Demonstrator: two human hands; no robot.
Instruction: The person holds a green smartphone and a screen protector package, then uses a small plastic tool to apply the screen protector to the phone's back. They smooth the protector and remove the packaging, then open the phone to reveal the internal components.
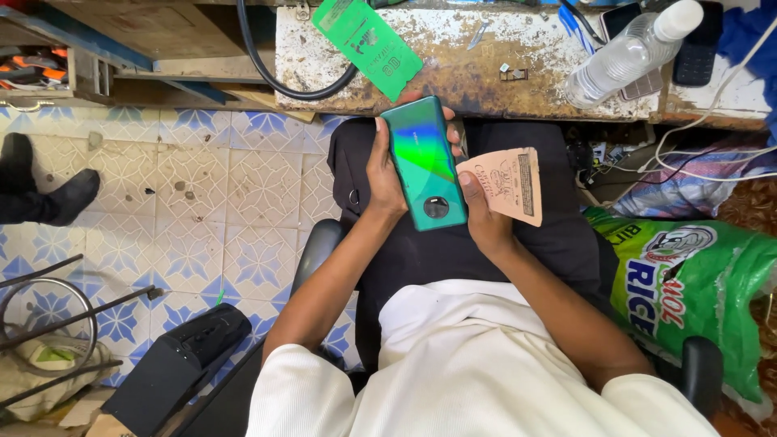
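Observation:
A green-blue smartphone (424,162) lies back side up over my lap, its round camera ring toward me. My left hand (384,174) grips its left edge, fingers wrapped over the far end. My right hand (483,217) touches the phone's right edge and also pinches a small tan printed card (507,184) that sticks out to the right. Both hands hover just in front of a worn, rusty white workbench (486,61).
On the bench lie a green card package (368,40), a clear plastic bottle (630,55), dark phones (698,48) and a black cable (267,69). A green rice sack (688,283) stands at right. Patterned floor tiles, another person's black shoes (36,190) and a black box (182,364) are at left.

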